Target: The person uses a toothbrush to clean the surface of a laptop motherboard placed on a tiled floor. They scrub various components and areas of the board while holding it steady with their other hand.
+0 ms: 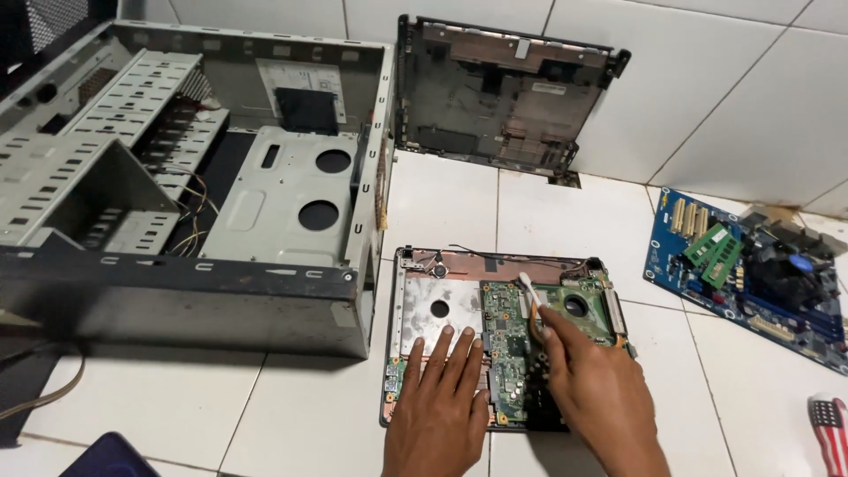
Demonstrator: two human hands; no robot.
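At six o'clock on the tiled floor, the opened laptop base [503, 340] lies flat; left hand [442, 402] presses open-palmed, right hand [587, 380] pinches a small brush [531, 299] over its thin, fragile green circuit board [508, 349]; edges look safest to grip.

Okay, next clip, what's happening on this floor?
A person works over an opened laptop base on white floor tiles. The left hand lies flat on it, while the right hand holds a small white-tipped brush against the green circuit board. An empty grey metal computer case lies alongside, a dark laptop bottom cover leans on the wall, and a blue motherboard lies at right.
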